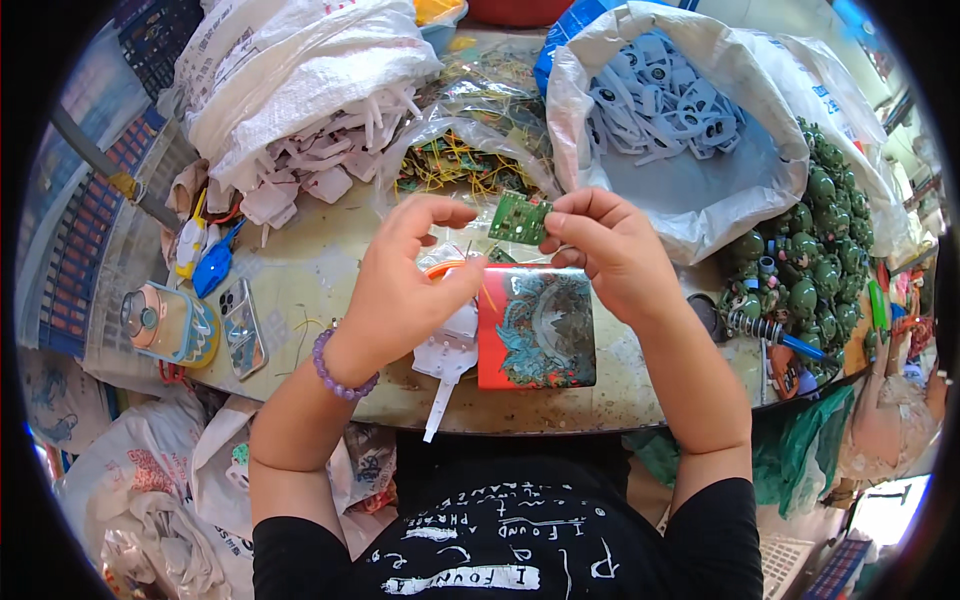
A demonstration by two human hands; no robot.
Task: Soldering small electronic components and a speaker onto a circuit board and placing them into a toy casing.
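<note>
My right hand (610, 245) pinches a green circuit board (518, 219) by its right edge, above the table. Thumb and fingers apart and curved, my left hand (410, 280) is left of the board, with no object visible in its grasp. An orange wire loop (440, 269) shows beside its fingers. Below that hand lies a white plastic piece (446, 352) with a long narrow tail, partly covered by the hand. Right of it sits a red box (490, 350) with a dark patterned top. Another green board (499, 256) is partly visible behind the box.
White plastic pieces (300, 175) spill from a woven sack (300, 85). Clear bags hold boards with yellow wires (465, 168). An open sack (780, 160) contains pale blue parts (665, 95). Green round parts (820, 240), a screwdriver (790, 338), a phone (242, 328) and a bottle (170, 325) surround the workspace.
</note>
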